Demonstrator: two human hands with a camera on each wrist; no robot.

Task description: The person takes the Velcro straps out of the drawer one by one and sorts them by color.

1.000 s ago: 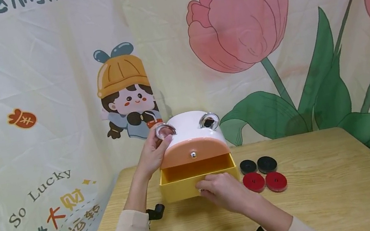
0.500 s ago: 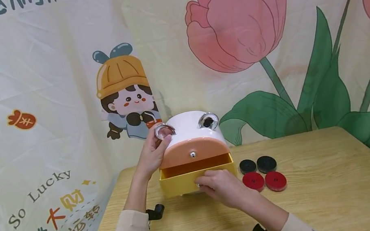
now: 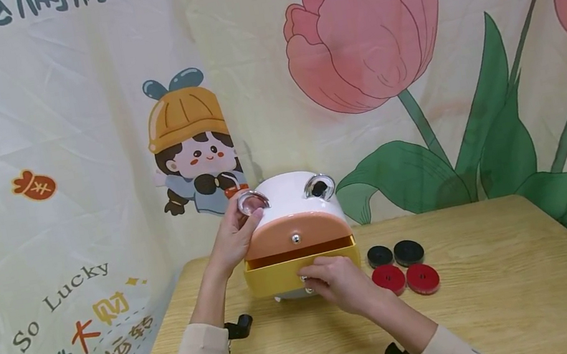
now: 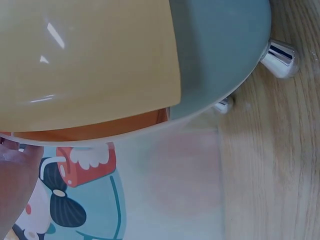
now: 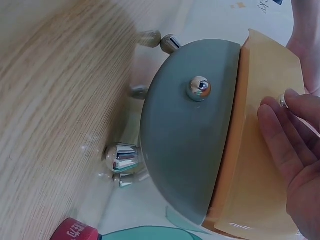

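A small rounded drawer cabinet (image 3: pixel 291 193) with a white top and two silver rings stands on the table. Its orange upper drawer (image 3: pixel 277 238) is closed, while the yellow middle drawer (image 3: pixel 273 279) sticks partway out. Below that, the grey-green bottom drawer (image 5: pixel 175 130) is closed. My left hand (image 3: pixel 231 237) grips the cabinet's upper left side, thumb beside the left ring. The silver knob (image 5: pixel 283 101) of the yellow drawer is pinched between thumb and finger of my right hand (image 3: pixel 343 283).
Right of the cabinet lie two black rolls (image 3: pixel 409 252) and two red rolls (image 3: pixel 389 280) of flat strap or tape. Silver feet (image 5: pixel 122 157) raise the cabinet off the wooden table (image 3: pixel 506 277). A printed curtain (image 3: pixel 255 80) hangs close behind.
The yellow drawer has slid inward, away from me, with my right hand on its knob; its opening has narrowed and the bottom drawer now shows beneath. My left hand has stayed in place.
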